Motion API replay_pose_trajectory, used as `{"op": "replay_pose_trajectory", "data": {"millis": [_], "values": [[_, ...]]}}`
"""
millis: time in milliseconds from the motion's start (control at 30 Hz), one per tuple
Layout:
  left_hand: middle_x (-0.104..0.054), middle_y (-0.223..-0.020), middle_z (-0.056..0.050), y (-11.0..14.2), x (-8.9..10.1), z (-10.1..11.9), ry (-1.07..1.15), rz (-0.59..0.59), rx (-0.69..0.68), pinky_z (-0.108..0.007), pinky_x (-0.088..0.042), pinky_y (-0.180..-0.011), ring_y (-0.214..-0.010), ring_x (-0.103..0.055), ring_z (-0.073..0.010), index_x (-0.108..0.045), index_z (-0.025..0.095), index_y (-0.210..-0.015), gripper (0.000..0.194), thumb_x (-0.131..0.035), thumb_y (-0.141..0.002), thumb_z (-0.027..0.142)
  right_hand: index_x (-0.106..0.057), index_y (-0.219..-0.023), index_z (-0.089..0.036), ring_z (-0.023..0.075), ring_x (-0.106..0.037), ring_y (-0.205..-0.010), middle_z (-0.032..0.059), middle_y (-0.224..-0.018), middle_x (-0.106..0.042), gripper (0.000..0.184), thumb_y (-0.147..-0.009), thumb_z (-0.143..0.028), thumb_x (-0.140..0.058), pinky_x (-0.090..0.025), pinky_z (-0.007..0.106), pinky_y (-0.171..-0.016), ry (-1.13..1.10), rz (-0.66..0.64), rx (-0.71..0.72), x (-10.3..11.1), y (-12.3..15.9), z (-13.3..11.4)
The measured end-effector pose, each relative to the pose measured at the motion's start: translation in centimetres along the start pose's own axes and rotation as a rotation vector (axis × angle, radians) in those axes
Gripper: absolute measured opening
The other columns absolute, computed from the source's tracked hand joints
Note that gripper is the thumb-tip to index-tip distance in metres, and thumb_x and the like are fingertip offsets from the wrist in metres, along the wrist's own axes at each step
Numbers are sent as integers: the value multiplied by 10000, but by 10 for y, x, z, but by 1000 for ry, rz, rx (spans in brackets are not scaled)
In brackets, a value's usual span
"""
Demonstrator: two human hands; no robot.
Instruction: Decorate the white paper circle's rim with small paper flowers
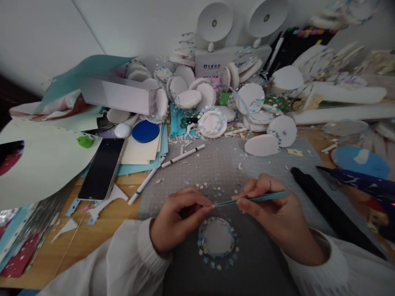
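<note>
- Right now my left hand (pixel 173 222) sits low over the grey cutting mat (pixel 222 164), its fingers (pixel 207 207) pinched shut on something tiny at the tip of the tool; I cannot tell what it is, perhaps one of the small paper stars.
- My right hand (pixel 274 213) comes in from the right, wrist resting on the mat, fingers closed around the slim teal tool (pixel 256 199) in a pen hold, with the tool lying nearly level and pointing left to meet the left fingertips.
- Just below both hands lies the white disc (pixel 217 237), flat on the mat, ringed with pale blue and white stars.
- Risk, as I judge it: the pinched piece is so small that a slight slip of either hand could drop it among the loose stars (pixel 212 189) scattered just above.
- A low sleeve or wrist could also brush the disc and shift the ring of stars.
- On the bench behind, a heap of white discs (pixel 191 94), a phone (pixel 101 168) and white pens (pixel 183 156) crowd the mat's edge.
</note>
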State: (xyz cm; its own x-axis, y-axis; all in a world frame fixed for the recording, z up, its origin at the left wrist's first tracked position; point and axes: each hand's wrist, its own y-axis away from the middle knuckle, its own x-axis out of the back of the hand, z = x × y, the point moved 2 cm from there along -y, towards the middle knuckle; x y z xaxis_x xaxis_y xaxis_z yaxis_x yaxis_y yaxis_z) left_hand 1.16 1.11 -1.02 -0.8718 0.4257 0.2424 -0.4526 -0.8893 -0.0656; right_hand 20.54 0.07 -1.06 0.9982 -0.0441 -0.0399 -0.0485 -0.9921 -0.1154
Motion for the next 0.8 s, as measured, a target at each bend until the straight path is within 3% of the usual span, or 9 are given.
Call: {"op": "replay_pose_trajectory", "data": {"millis": [200,367,433,533,600,700,800], "values": [[-652,-698,-74,-1,0,0,-14,17,29,-242,-415,-565,-637,-563,-139,-707,112,-813,182,-599,-862,251,-563,-670,-203,106,-621,-530,-30,-635,-588,194,-713,-213,-752,-529,197,-474,-37,-10,-9,3,-4,0],[-678,-733,-95,-1,4,3,23,6,29,-263,-428,-617,-678,-581,-161,-721,114,-830,276,-557,-890,327,-570,-664,-216,159,-686,-657,-5,-691,-632,202,-703,-111,-738,-561,239,-544,157,63,199,3,-5,-15],[-648,-672,-76,1,6,2,56,7,36,-260,-411,-600,-642,-553,-153,-725,124,-804,340,-534,-898,389,-605,-751,-233,164,-685,-695,13,-757,-679,179,-729,-90,-710,-568,278,-600,260,-25,393,-4,-5,-27],[-544,-565,-33,3,8,-2,203,39,72,-262,-376,-577,-577,-478,-132,-673,134,-627,479,-512,-881,507,-631,-849,-232,153,-672,-680,33,-798,-724,153,-803,-86,-629,-566,293,-612,484,-327,784,-22,-4,-45],[-494,-530,-13,5,7,-8,352,63,153,-260,-350,-555,-546,-432,-117,-595,137,-519,520,-563,-828,554,-643,-797,-212,148,-660,-657,37,-766,-730,174,-855,-82,-543,-569,290,-611,654,-491,1001,-38,-4,-52],[-421,-481,24,7,5,-13,536,118,324,-243,-283,-497,-493,-339,-88,-539,139,-481,472,-695,-717,518,-631,-650,-202,155,-650,-657,39,-728,-720,309,-875,-69,-466,-570,302,-633,817,-546,1127,-58,-7,-55],[-365,-468,41,6,4,-12,627,153,382,-240,-271,-489,-480,-303,-81,-526,145,-491,428,-702,-692,479,-661,-701,-178,170,-650,-714,51,-775,-721,260,-854,-58,-488,-565,316,-681,814,-540,1062,-57,-6,-57]]}}
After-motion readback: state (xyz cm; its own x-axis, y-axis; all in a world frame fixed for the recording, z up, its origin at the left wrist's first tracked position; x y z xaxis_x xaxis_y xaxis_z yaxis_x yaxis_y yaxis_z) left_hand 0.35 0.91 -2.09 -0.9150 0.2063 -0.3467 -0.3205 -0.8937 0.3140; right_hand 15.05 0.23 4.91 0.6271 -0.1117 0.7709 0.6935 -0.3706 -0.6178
